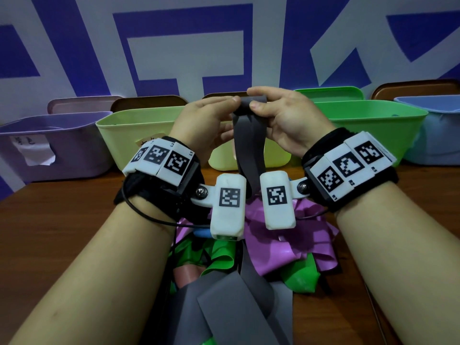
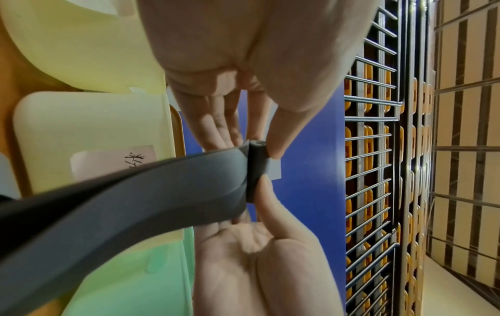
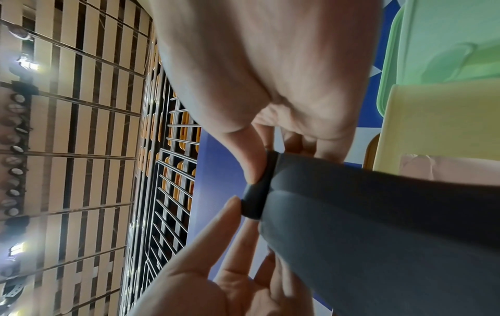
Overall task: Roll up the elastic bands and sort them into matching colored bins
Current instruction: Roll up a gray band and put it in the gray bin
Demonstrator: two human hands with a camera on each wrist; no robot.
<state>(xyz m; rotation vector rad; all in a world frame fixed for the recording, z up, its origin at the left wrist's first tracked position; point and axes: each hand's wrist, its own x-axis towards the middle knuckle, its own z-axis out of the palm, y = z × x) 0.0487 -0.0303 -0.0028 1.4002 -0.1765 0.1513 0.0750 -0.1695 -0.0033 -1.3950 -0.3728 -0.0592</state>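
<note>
1. Both hands, left hand point(image 1: 206, 120) and right hand point(image 1: 281, 118), pinch the grey band's point(image 1: 245, 145) small started roll, held up before the bins; most of it hangs unrolled.
2. Purple, green and grey bands point(image 1: 268, 247) lie heaped on the table point(image 1: 74, 220); sorting looks far from finished.
3. Purple bin point(image 1: 57, 140), yellow-green bin point(image 1: 134, 135) and green bin point(image 1: 373, 125) wait behind; no grey bin is visible.

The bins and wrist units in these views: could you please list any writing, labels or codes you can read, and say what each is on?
Paper label on the purple bin: handwritten, too faint to read.
Label on the pale yellow bin: handwritten characters, cut off by the grey band, not readable.
Label on the yellow-green bin: mostly hidden behind the left wrist.
Wrist units: square black-and-white marker codes, tiny corner print too small to read.
</note>
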